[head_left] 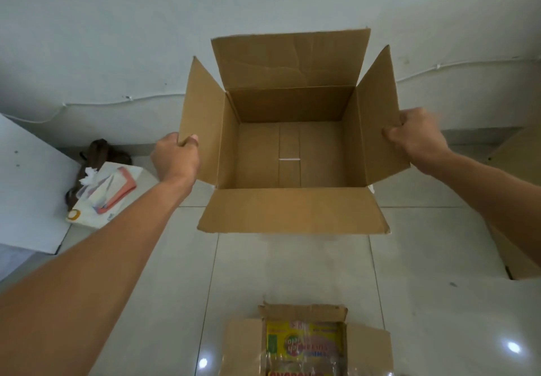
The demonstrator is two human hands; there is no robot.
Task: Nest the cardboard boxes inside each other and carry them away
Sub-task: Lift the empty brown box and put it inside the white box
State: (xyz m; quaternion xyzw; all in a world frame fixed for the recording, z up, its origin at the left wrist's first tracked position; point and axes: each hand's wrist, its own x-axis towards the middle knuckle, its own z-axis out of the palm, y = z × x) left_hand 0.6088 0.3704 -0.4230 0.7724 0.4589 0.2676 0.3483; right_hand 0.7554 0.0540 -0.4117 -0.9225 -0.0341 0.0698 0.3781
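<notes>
A large brown cardboard box [289, 153] stands open in the middle of the view, all four flaps spread outward and its inside empty. My left hand [175, 159] pinches the lower edge of its left flap. My right hand [415, 138] grips the outer edge of its right flap. A smaller cardboard box [307, 343] lies on the tiled floor at the bottom centre, its flaps open, with a colourful plastic packet inside. The edge of another cardboard box [515, 258] shows at the right, partly hidden behind my right forearm.
A white wall [117, 39] with a thin cable along it rises behind the box. At the left stand a white panel [26, 188], a white tissue box with pink items [108, 194] and a dark brown bag [99, 153]. Glossy floor tiles [292, 267] lie between the two boxes.
</notes>
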